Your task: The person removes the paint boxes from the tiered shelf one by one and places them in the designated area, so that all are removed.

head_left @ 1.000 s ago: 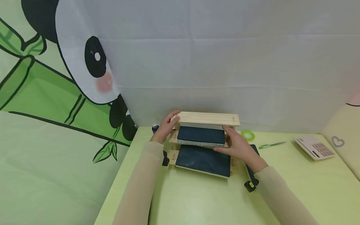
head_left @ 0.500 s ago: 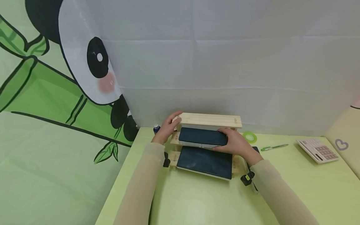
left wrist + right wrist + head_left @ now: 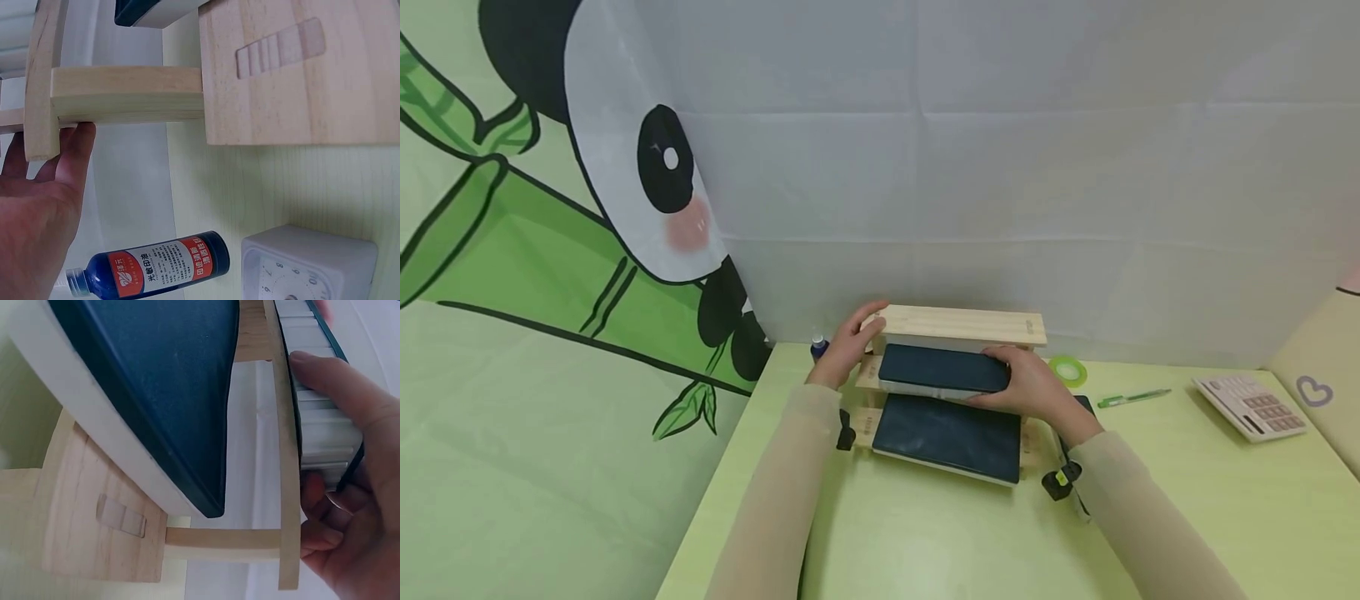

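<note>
A small tiered wooden shelf (image 3: 962,321) stands against the back wall. My left hand (image 3: 846,346) holds the left end of its top board, and the left wrist view shows the fingers reaching behind the wood. On the middle tier lies a thick dark-blue book (image 3: 936,367) with pale page edges. My right hand (image 3: 1037,387) grips this book at its right end, thumb (image 3: 331,378) along the page edges and other fingers around the cover. A second dark-blue book (image 3: 951,437) rests on the lowest tier, its front edge jutting toward me.
Beside the shelf's left end is a blue ink bottle (image 3: 159,265), with a white dial clock (image 3: 306,262) near it. To the right lie a green tape roll (image 3: 1067,371), a green pen (image 3: 1133,397) and a calculator (image 3: 1247,404). Another dark book (image 3: 1084,403) is partly hidden under my right wrist.
My right hand, earlier spread beside the upper book's right end, has moved left and closed around it. The left hand stays on the top board. The head view has shifted slightly.
</note>
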### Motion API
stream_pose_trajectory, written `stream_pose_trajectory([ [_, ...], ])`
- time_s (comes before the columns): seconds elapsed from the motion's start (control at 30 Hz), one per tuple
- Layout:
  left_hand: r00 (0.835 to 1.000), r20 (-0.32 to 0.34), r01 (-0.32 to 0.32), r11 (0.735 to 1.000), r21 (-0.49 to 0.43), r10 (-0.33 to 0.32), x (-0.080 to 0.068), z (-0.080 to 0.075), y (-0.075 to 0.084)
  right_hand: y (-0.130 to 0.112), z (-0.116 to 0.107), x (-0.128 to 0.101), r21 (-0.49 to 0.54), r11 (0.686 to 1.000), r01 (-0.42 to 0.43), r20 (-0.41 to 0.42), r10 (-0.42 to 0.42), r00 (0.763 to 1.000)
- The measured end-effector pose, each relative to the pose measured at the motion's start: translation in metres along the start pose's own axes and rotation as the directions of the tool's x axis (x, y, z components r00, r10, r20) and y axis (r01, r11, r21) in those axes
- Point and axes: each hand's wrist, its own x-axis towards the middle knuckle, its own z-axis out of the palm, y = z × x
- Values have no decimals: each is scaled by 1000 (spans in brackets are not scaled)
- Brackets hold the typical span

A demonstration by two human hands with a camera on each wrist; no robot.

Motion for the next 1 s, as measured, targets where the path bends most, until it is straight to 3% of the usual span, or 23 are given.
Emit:
stream_pose_trajectory([
  [0.3, 1000, 3, -14, 1000, -15, 14, 0, 2, 2, 3, -5, -12, 49, 999, 3, -29, -2, 1000],
  [0.6, 1000, -23, -5, 1000, -7, 5, 0, 4, 2, 8, -11, -35, 118, 992, -45, -44, 50, 998],
  [1.0, 999, -35, -2, 1000, 6, 2, -2, 4, 3, 14, -18, -62, 100, 994, -46, -140, 60, 988],
])
